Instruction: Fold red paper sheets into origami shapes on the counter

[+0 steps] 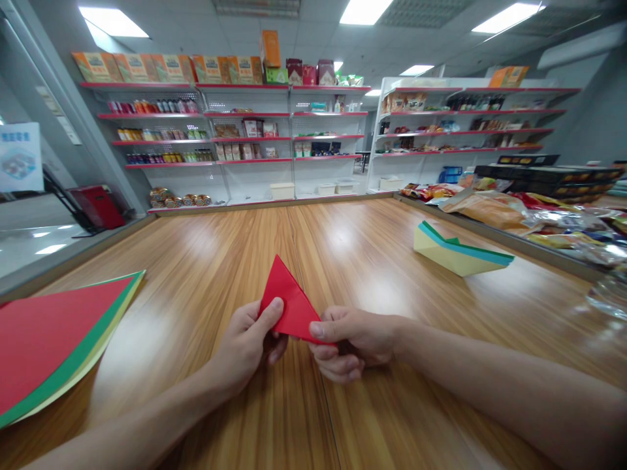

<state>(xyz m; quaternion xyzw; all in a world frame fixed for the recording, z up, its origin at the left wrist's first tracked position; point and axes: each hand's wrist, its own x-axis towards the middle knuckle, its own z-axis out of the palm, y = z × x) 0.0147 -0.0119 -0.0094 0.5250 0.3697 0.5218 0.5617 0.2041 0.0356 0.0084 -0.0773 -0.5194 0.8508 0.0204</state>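
Observation:
A red sheet of paper folded into a triangle (290, 299) is held over the table, one corner pointing up and away from me. My left hand (255, 333) pinches its left side, thumb on top and fingers underneath. At the lower right corner my right hand (345, 343) grips the same paper between thumb and curled fingers. Beyond my right hand stand folded paper boats (455, 254) in yellow, blue and green, nested together. To the left lies a stack of coloured paper (63, 326), red on top with green and yellow edges showing below.
The wooden table (220, 248) has a raised edge. Past its right side are packaged snacks (504, 209) and stacked black trays (553, 179). A clear object (610, 294) sits at the right edge. Stocked shelves (245, 124) line the back; a red box (98, 205) is on the floor at left.

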